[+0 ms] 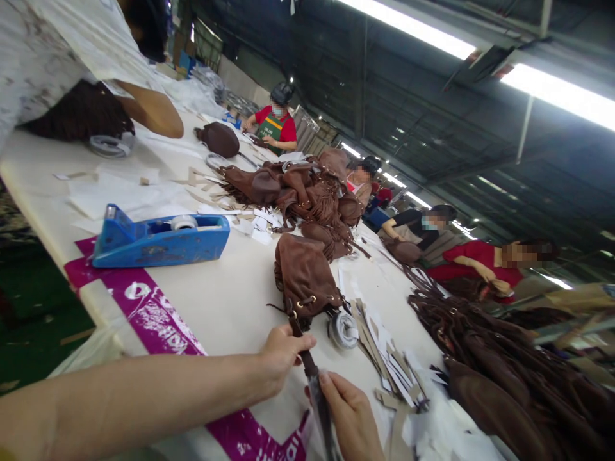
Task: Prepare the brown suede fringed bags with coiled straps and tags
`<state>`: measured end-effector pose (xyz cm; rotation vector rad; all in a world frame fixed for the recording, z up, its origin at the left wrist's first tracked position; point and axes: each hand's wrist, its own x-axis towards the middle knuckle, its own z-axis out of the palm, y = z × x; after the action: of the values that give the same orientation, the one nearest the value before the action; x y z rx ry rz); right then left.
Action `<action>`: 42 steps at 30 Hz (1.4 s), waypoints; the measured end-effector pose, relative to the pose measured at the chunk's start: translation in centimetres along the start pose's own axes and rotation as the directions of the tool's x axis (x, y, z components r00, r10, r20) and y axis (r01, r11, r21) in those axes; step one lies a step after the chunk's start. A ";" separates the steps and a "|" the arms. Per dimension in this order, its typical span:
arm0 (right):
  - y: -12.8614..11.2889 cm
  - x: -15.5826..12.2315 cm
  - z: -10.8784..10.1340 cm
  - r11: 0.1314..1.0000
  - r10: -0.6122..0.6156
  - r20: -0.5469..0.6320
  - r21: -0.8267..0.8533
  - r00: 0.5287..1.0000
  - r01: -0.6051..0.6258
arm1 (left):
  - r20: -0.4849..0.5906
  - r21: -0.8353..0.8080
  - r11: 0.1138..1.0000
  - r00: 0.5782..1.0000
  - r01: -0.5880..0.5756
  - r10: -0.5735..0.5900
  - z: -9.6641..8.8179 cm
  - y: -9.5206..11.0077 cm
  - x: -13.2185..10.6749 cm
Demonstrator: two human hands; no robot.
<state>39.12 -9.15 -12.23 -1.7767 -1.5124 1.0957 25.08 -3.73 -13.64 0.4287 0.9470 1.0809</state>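
Observation:
Both my hands grip a dark brown leather strap (310, 365) that runs from a brown leather drawstring bag (307, 272) down toward me. My left hand (283, 358) pinches it close to the bag, thumb on top. Lower down, my right hand (348, 413) has its thumb and fingers closed on the strap, where a shiny, clear-looking wrap covers it. The bag lies on the white table (230, 294), its gold eyelets facing me. Beside the bag, right of the strap, is a roll of greyish clear tape or film (343, 330).
A blue tape dispenser (163, 240) stands at the left on purple printed plastic (158, 314). Brown fringed bags (307, 186) are heaped behind. Paper and card strips (384, 346) lie right, beside many dark straps (480, 333). Several people work around the table, one in a green apron (271, 131).

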 end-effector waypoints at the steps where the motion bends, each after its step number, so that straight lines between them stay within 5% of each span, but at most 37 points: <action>1: -0.3 0.3 0.1 1.000 0.000 -0.018 0.009 1.000 0.000 | 0.002 0.036 0.999 1.000 -0.011 0.011 0.3 -0.3 -0.2; 6: -1.5 1.8 0.5 0.998 -0.030 -0.021 0.056 0.999 0.031 | 0.100 0.066 0.998 0.995 0.006 -0.012 1.0 -0.9 -0.2; 15: -2.4 2.1 1.0 0.988 0.035 0.054 0.149 0.998 -0.042 | 0.117 -0.094 0.994 0.992 0.051 -0.040 -1.6 1.3 1.2; 23: -3.2 3.4 2.6 0.987 -0.031 -0.058 0.153 0.998 0.040 | 0.130 0.013 1.000 0.991 0.018 -0.019 0.3 -0.4 0.5; 26: -3.8 3.5 2.4 0.968 0.015 -0.004 0.252 1.000 -0.014 | 0.131 0.039 0.999 0.991 0.031 -0.036 0.1 -0.3 0.3; 32: -4.7 3.8 1.7 0.955 0.035 0.042 0.292 0.998 -0.046 | 0.268 -0.004 0.960 0.926 0.279 -0.267 -2.0 2.1 0.9; 35: -4.8 3.9 1.7 0.957 0.020 0.029 0.288 0.999 -0.027 | 0.198 -0.120 0.933 0.929 0.341 -0.314 -2.7 3.8 1.7; 42: -4.3 3.2 1.9 0.969 0.009 0.042 0.246 0.999 -0.019 | 0.073 -0.065 0.977 0.977 0.204 -0.199 -1.8 4.1 2.9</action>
<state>35.37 -5.34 -10.39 -1.6056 -1.3227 1.2740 21.79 0.37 -13.02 0.3005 0.8702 0.9077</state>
